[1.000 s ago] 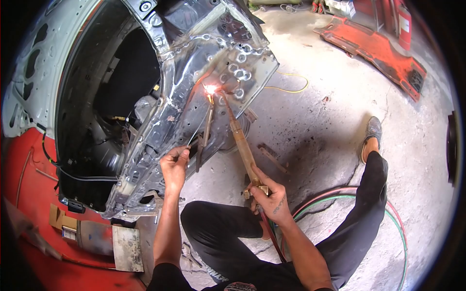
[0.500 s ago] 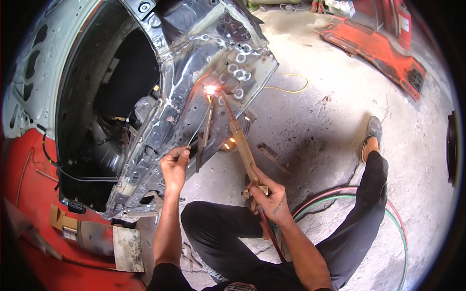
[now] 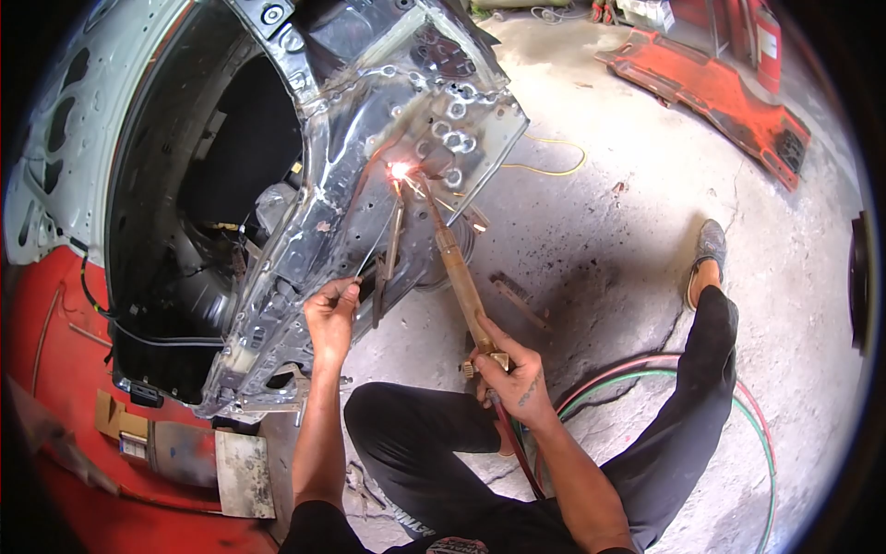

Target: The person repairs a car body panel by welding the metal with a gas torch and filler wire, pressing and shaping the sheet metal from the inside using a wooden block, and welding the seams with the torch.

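Note:
My right hand (image 3: 509,374) is closed around the rear of a brass welding torch (image 3: 464,286), by its valve knobs. The torch tip reaches up to a bright glowing spot on the bare metal car body panel (image 3: 355,198). Between thumb and fingers, my left hand (image 3: 332,309) pinches a thin filler rod (image 3: 374,247) that slants up toward the glow. Locking pliers (image 3: 392,242) hang on the panel just below the bright spot, apart from both hands. Glare hides the exact meeting point of rod, flame and metal.
Red and green hoses (image 3: 637,363) curve across the concrete floor beside my leg. A red creeper (image 3: 706,97) lies at the upper right, near a fire extinguisher (image 3: 768,51). A yellow cord (image 3: 577,162) lies behind the panel. Cardboard (image 3: 120,415) is at lower left.
Both hands keep nearly the same place. The spray of sparks near the torch tip looks different, and the glowing sparks low beside the torch are gone.

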